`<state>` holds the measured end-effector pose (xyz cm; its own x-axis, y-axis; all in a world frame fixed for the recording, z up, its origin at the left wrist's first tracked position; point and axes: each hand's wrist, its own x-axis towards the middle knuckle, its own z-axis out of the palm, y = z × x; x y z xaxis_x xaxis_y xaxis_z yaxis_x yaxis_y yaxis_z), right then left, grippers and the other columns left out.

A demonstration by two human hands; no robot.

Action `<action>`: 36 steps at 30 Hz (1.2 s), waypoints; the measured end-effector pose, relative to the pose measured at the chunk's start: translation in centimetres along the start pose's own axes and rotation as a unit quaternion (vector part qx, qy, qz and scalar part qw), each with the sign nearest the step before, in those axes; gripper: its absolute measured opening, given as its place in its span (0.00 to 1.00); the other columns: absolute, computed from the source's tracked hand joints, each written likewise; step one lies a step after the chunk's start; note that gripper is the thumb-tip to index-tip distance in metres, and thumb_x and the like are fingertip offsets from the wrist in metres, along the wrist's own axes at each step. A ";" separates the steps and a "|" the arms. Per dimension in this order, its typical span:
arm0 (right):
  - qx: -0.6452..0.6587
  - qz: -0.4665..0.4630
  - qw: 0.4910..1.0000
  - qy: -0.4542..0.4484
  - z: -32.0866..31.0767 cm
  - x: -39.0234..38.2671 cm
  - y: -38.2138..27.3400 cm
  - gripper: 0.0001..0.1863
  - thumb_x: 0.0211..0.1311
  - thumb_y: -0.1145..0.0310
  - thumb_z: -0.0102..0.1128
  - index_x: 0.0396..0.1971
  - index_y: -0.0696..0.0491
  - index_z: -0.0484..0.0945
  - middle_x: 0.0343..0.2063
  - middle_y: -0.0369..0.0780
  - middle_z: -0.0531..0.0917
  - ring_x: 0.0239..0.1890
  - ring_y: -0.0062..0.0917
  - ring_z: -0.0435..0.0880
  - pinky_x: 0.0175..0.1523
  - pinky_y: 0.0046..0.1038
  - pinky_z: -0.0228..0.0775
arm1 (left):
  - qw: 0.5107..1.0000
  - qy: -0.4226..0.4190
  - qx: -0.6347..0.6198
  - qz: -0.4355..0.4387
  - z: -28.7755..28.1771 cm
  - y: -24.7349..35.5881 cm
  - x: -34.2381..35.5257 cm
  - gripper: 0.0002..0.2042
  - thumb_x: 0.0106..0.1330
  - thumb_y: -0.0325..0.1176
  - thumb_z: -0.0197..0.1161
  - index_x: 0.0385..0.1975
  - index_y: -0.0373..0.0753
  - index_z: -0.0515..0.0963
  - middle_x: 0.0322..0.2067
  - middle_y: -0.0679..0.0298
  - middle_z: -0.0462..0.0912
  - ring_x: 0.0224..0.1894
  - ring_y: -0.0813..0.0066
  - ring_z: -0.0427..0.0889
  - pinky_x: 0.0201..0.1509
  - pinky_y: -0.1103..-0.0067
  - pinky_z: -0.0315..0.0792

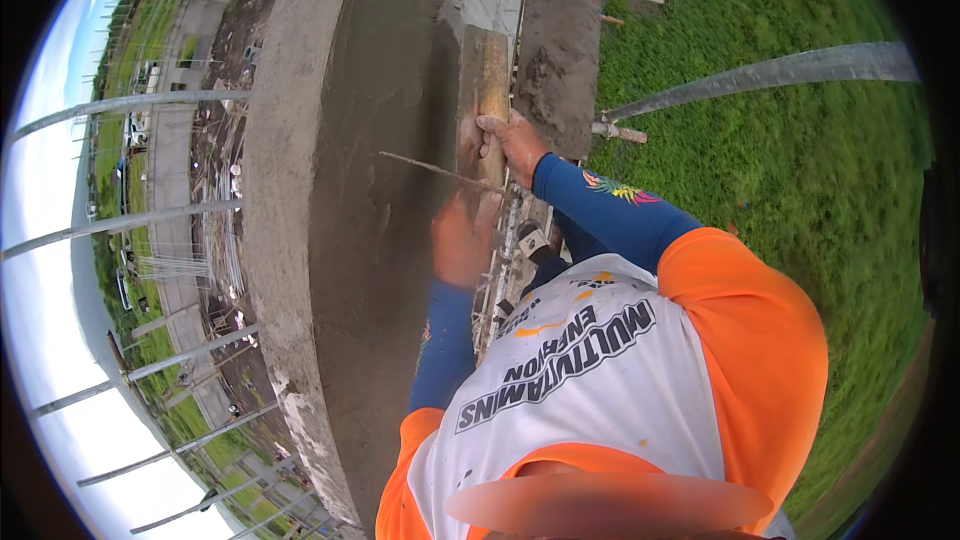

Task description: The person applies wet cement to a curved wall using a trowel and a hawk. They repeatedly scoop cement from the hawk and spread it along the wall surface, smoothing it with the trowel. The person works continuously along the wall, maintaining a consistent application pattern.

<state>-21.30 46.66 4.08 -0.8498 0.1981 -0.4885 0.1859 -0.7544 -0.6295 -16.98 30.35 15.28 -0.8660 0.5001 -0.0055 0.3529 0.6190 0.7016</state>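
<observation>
A wooden board (492,70) with a wet, grey-smeared face lies lengthwise along the edge of a mortar-coated wall (375,120). My right hand (514,144) is closed around it at mid-length, thumb and fingers curled over its edge. Lower down, motion blurs my left hand (465,245), whose fingers look closed on the board's near end. Between the two hands a thin stick or wire (435,168) slants across the mortar; I cannot tell whether either hand touches it. The mortar is dark, wet and fairly smooth, rougher near the far end.
Right of the wall, a mortar-covered plank (560,70) rests on scaffolding, with a metal pole (770,70) reaching out over grass (760,160). My shoe (533,238) stands on narrow boards. To the left run a concrete ledge (285,140) and several upright bars (130,105).
</observation>
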 end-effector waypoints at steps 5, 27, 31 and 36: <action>0.044 -0.077 0.992 -0.087 5.4 4.3 -0.4 0.12 0.71 0.63 0.65 0.45 0.52 0.74 0.30 0.32 0.78 0.28 0.19 0.77 0.36 0.25 0.73 | 0.997 -0.057 0.042 -0.019 -4.7 -2.6 -6.3 0.12 0.70 0.34 0.68 0.46 0.32 0.83 0.39 0.45 0.87 0.42 0.46 0.87 0.45 0.65 0.79; -0.461 -0.381 0.789 -0.143 9.8 -4.0 3.3 0.33 0.56 0.60 0.77 0.57 0.59 0.74 0.52 0.50 0.79 0.55 0.47 0.77 0.60 0.42 0.71 | 0.949 -0.132 0.137 -0.253 -5.8 -14.7 -27.6 0.19 0.70 0.47 0.66 0.41 0.32 0.83 0.35 0.42 0.85 0.42 0.40 0.84 0.45 0.57 0.76; -0.192 -0.358 0.890 -0.207 8.9 4.1 -3.9 0.30 0.64 0.63 0.74 0.62 0.57 0.73 0.55 0.41 0.82 0.54 0.26 0.83 0.61 0.28 0.73 | 0.930 -0.169 0.117 -0.304 -5.1 -15.5 -29.2 0.21 0.70 0.49 0.65 0.40 0.32 0.83 0.36 0.41 0.85 0.43 0.39 0.84 0.46 0.57 0.76; -0.295 -0.375 0.874 -0.091 6.1 13.3 -12.6 0.29 0.64 0.58 0.75 0.58 0.56 0.74 0.48 0.37 0.85 0.49 0.20 0.82 0.58 0.29 0.75 | 0.916 -0.175 0.131 -0.336 -5.1 -16.4 -30.7 0.23 0.69 0.52 0.65 0.40 0.32 0.83 0.37 0.41 0.85 0.43 0.40 0.84 0.47 0.57 0.76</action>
<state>-37.98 55.02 9.17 -0.8958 0.3557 0.2663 -0.2811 0.0105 -0.9596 2.04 1.72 7.57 -0.7690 0.0879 -0.6332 -0.1059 0.9593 0.2617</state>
